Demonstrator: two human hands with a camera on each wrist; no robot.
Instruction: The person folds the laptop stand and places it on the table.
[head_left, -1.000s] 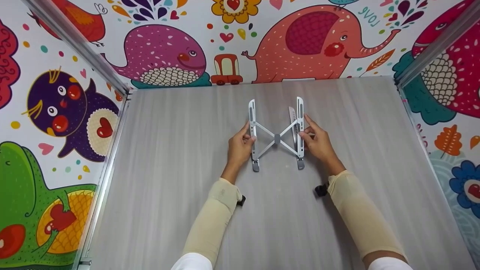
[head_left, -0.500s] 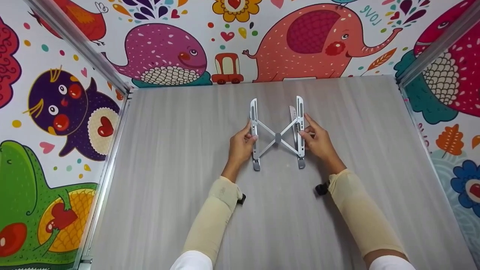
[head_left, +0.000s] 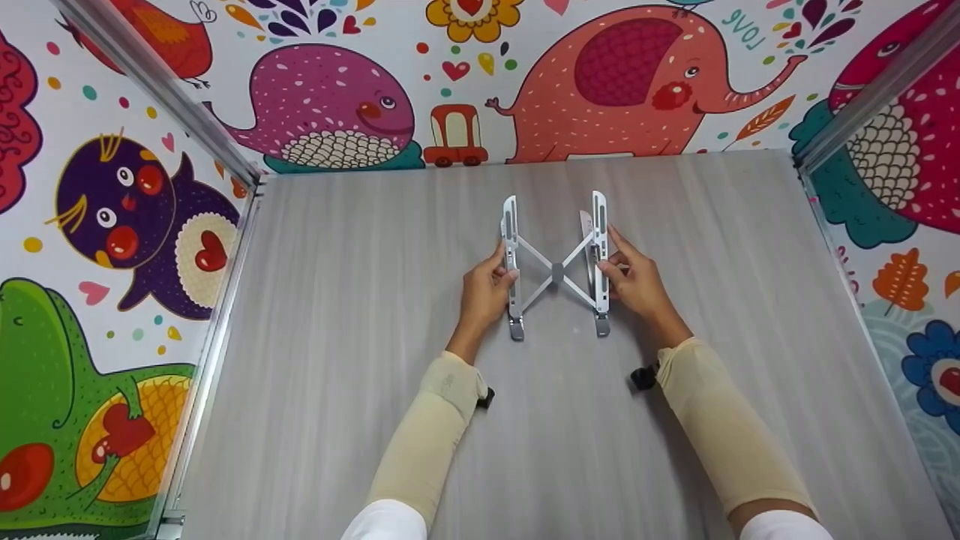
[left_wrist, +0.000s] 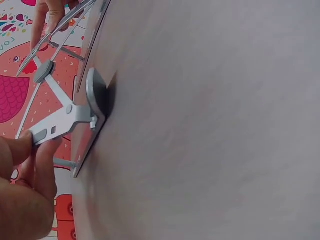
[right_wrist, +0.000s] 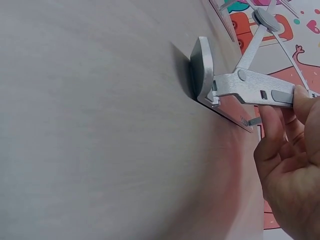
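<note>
A silver folding laptop stand [head_left: 557,274] stands on the table, its crossed struts meeting at a grey hub between two side rails. My left hand [head_left: 484,294] pinches the left rail [head_left: 511,259] between thumb and fingers. On the other side, my right hand [head_left: 639,283] grips the right rail [head_left: 601,259] the same way. The left wrist view shows the raised left arm [left_wrist: 57,124] tilted above its base bar, a grey front lip at its lower end. In the right wrist view the right arm [right_wrist: 252,87] is likewise raised, with its lip [right_wrist: 202,67] near the tabletop.
The grey wood-grain table [head_left: 337,337] reaches back to a wall printed with cartoon animals [head_left: 615,90]. Metal frame posts [head_left: 161,97] rise at the back corners. A black wrist camera [head_left: 643,379] sits at the right sleeve.
The left rail has shifted slightly right with my left hand, so the two rails stand a little closer together. My right hand keeps its hold almost without moving.
</note>
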